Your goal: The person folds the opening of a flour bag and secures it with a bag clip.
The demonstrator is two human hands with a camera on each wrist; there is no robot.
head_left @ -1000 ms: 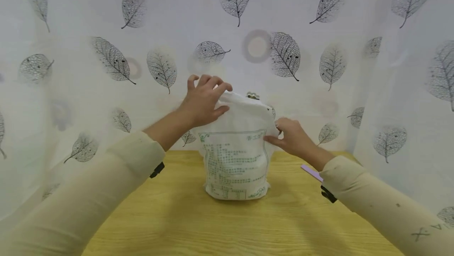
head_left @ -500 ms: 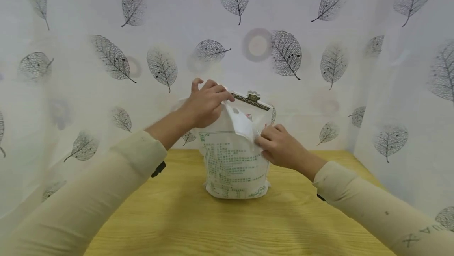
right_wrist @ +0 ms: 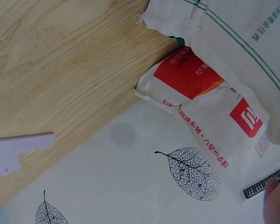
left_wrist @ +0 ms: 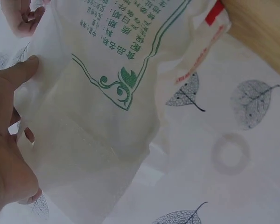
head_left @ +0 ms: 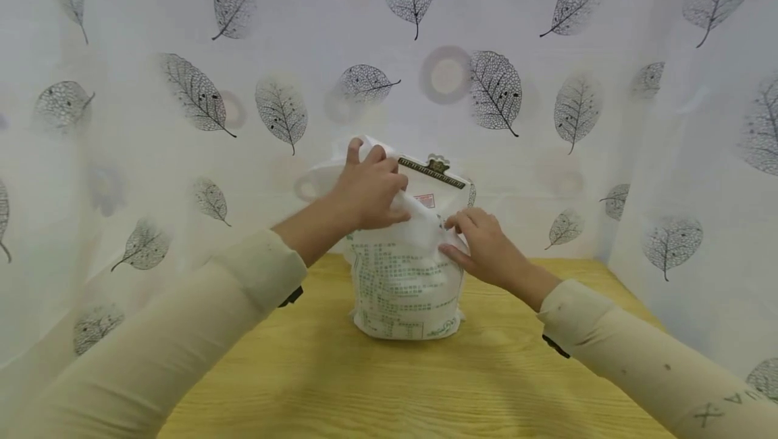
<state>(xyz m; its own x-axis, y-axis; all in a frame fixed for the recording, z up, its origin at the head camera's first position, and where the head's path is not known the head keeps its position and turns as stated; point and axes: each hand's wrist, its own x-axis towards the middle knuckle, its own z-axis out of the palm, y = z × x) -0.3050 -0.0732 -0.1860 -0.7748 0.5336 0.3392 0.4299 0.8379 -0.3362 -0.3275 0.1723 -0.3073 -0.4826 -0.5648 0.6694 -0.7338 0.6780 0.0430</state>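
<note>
A white flour bag [head_left: 404, 290] with green print stands upright on the table. My left hand [head_left: 371, 189] grips its upper edge at the left; in the left wrist view the thumb [left_wrist: 21, 72] lies in front of the bag [left_wrist: 102, 135] and fingers go behind it. At the upper right, my right hand [head_left: 486, 250] pinches the edge between thumb and fingers. Behind the dipped front edge shows white packaging [right_wrist: 191, 112] with red print, topped by a dark strip [head_left: 431, 172] with pale bars and a gold clip-like piece. Most of the right hand lies outside the right wrist view.
A lavender flat piece [right_wrist: 21, 151] with a notched edge lies on the wooden table [right_wrist: 60, 70], to the bag's right. A white curtain [head_left: 608, 155] with leaf prints hangs behind the table and along both sides.
The bag's front edge has come down, uncovering the dark strip and a red stamp. My left hand has shifted right; my right hand moved left, then its thumb spread from the fingers.
</note>
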